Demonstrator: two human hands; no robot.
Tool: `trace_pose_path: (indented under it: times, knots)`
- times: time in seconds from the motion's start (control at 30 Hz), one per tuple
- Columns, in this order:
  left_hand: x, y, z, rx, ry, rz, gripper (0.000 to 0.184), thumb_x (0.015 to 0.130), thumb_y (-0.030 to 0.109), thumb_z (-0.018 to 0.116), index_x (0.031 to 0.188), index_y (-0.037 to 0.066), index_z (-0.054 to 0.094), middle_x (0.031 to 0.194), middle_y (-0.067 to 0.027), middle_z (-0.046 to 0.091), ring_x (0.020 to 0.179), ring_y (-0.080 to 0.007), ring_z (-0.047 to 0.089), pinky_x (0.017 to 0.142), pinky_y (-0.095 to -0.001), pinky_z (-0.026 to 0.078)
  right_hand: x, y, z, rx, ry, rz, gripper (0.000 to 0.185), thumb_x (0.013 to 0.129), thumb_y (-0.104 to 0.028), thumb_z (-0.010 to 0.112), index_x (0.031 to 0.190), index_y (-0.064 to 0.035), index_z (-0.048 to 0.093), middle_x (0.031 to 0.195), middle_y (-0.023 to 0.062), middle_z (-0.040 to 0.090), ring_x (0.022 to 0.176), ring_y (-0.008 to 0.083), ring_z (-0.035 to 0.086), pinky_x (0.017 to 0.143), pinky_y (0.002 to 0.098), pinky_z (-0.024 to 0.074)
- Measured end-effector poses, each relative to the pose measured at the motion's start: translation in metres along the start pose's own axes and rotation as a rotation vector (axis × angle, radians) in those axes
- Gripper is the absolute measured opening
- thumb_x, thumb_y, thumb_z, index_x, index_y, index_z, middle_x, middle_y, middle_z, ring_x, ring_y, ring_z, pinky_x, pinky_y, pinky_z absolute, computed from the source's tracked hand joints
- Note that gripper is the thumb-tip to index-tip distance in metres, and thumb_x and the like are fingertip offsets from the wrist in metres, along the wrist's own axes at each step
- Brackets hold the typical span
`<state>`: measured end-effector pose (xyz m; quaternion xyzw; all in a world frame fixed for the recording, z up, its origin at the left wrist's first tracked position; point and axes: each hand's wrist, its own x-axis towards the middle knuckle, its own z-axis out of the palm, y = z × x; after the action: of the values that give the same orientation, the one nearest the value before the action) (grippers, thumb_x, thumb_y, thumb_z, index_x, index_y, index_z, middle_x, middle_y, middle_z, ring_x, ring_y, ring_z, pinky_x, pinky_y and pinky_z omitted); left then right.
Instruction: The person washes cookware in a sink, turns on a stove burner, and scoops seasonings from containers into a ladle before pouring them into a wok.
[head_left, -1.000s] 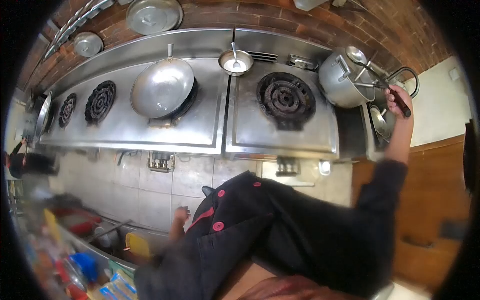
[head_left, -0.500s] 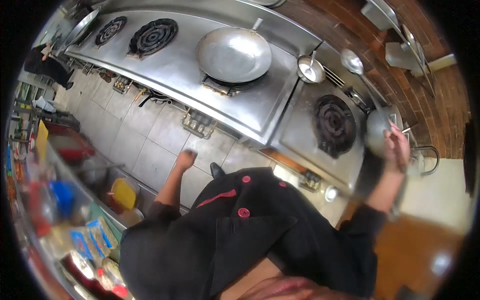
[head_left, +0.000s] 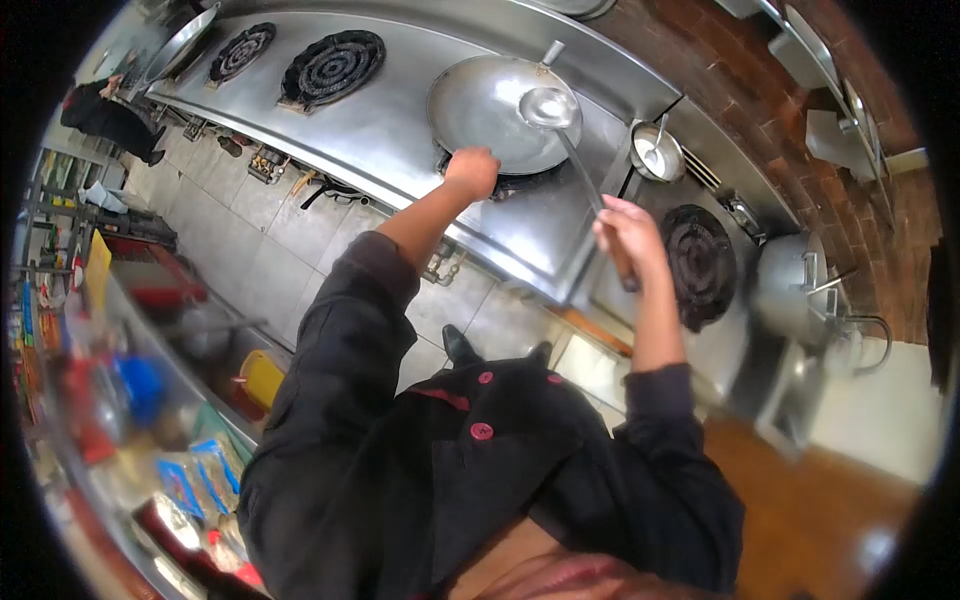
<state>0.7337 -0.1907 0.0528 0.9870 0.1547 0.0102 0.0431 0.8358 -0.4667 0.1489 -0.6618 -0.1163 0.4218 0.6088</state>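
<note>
A large metal wok (head_left: 480,115) sits over a burner on the steel range, its stub handle pointing to the back. My left hand (head_left: 473,173) is closed at the wok's near rim; the fingertips are hidden behind the hand. A long ladle (head_left: 590,178) with a brown grip is held in my right hand (head_left: 630,235), its fingers wrapped round the lower shaft and grip. The ladle's bowl lies over the right side of the wok; whether it touches the metal I cannot tell.
A small pot (head_left: 655,150) with a spoon stands right of the wok. Bare burners (head_left: 333,70) line the range, and a tall pot (head_left: 790,270) stands at the right. A counter with packets (head_left: 200,475) runs at left. Another person (head_left: 105,120) stands far left.
My right hand has brought the ladle from the far right over the wok. My left hand has risen from beside my body to the wok's near rim.
</note>
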Motion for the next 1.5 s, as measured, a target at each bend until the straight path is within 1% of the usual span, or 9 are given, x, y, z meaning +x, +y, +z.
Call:
trace_pose_path:
  times: [0.17, 0.23, 0.37, 0.6, 0.8, 0.97, 1.17, 1.33, 1.5]
  knots:
    - [0.011, 0.005, -0.001, 0.116, -0.031, 0.092, 0.017, 0.075, 0.011, 0.058, 0.089, 0.009, 0.068, 0.098, -0.0121, 0.061, 0.097, -0.0292, 0.059, 0.081, -0.0417, 0.048, 0.005, 0.039, 0.009, -0.393, 0.061, -0.126, 0.061, 0.082, -0.011, 0.057, 0.135, 0.0078, 0.032, 0.070, 0.0139, 0.061, 0.052, 0.0236, 0.057, 0.050, 0.0349, 0.0461]
    - [0.013, 0.006, 0.002, 0.123, -0.044, 0.101, 0.017, 0.075, 0.010, 0.057, 0.088, 0.009, 0.068, 0.099, -0.0118, 0.061, 0.097, -0.0286, 0.059, 0.082, -0.0416, 0.048, -0.015, 0.041, 0.002, -1.084, 0.263, -0.631, 0.056, 0.080, -0.012, 0.057, 0.132, 0.0038, 0.040, 0.075, 0.0213, 0.061, 0.064, 0.0361, 0.061, 0.059, 0.0425, 0.0485]
    - [0.014, 0.013, -0.003, 0.200, -0.121, 0.125, 0.023, 0.083, 0.013, 0.048, 0.093, 0.008, 0.068, 0.104, -0.0085, 0.062, 0.104, -0.0253, 0.057, 0.085, -0.0399, 0.046, -0.078, 0.015, -0.017, -1.156, 0.557, -0.565, 0.046, 0.081, -0.008, 0.058, 0.127, -0.0037, 0.051, 0.095, 0.0231, 0.064, 0.076, 0.0328, 0.064, 0.071, 0.0348, 0.0500]
    - [0.003, 0.021, -0.021, 0.255, -0.185, -0.003, 0.020, 0.079, 0.014, 0.054, 0.090, 0.006, 0.068, 0.095, -0.0107, 0.064, 0.095, -0.0261, 0.062, 0.081, -0.0397, 0.049, -0.207, -0.019, -0.169, -0.440, 0.787, -0.407, 0.052, 0.086, -0.005, 0.056, 0.135, -0.0008, 0.041, 0.075, 0.0028, 0.058, 0.053, 0.0081, 0.050, 0.048, 0.0234, 0.0427]
    - [-0.092, 0.044, -0.016, -0.101, 0.505, -0.046, 0.026, 0.074, 0.026, 0.069, 0.091, 0.006, 0.065, 0.081, -0.0132, 0.061, 0.075, -0.0336, 0.059, 0.067, -0.0426, 0.049, -0.267, -0.063, -0.332, -0.438, 1.052, -0.183, 0.022, 0.080, -0.008, 0.050, 0.099, -0.0010, 0.060, 0.061, 0.0037, 0.054, 0.044, 0.0130, 0.049, 0.043, 0.0293, 0.0393]
    - [-0.143, 0.044, 0.018, -0.136, 0.258, -0.475, 0.031, 0.076, 0.031, 0.067, 0.089, 0.004, 0.065, 0.083, -0.0170, 0.064, 0.078, -0.0343, 0.062, 0.068, -0.0433, 0.049, -0.261, -0.028, -0.475, -0.377, 1.013, -0.066, 0.012, 0.074, -0.008, 0.055, 0.072, 0.0033, 0.060, 0.058, 0.0095, 0.057, 0.044, 0.0201, 0.054, 0.042, 0.0341, 0.0399]
    - [-0.259, 0.056, 0.088, -0.154, -0.115, -0.683, 0.033, 0.081, 0.033, 0.063, 0.090, 0.001, 0.064, 0.084, -0.0198, 0.066, 0.080, -0.0362, 0.064, 0.073, -0.0426, 0.051, -0.216, -0.026, -0.548, -0.587, 0.865, 0.117, 0.011, 0.078, -0.009, 0.053, 0.081, 0.0014, 0.057, 0.055, 0.0088, 0.053, 0.038, 0.0203, 0.048, 0.037, 0.0330, 0.0387]
    - [-0.346, 0.079, 0.140, 0.120, -0.314, -0.275, 0.031, 0.084, 0.031, 0.057, 0.077, 0.002, 0.064, 0.079, -0.0200, 0.064, 0.078, -0.0372, 0.063, 0.071, -0.0455, 0.050, -0.201, -0.040, -0.556, -0.402, 0.832, 0.161, 0.014, 0.078, -0.012, 0.055, 0.068, -0.0042, 0.051, 0.056, 0.0083, 0.053, 0.039, 0.0180, 0.047, 0.036, 0.0316, 0.0375]
    - [-0.361, 0.085, 0.162, 0.112, -0.316, -0.346, 0.032, 0.083, 0.032, 0.058, 0.074, 0.001, 0.063, 0.079, -0.0191, 0.063, 0.076, -0.0373, 0.062, 0.070, -0.0456, 0.050, -0.223, -0.032, -0.577, 0.451, 0.595, -0.065, 0.012, 0.078, -0.013, 0.060, 0.074, -0.0033, 0.053, 0.059, 0.0082, 0.053, 0.045, 0.0167, 0.048, 0.038, 0.0277, 0.0356]
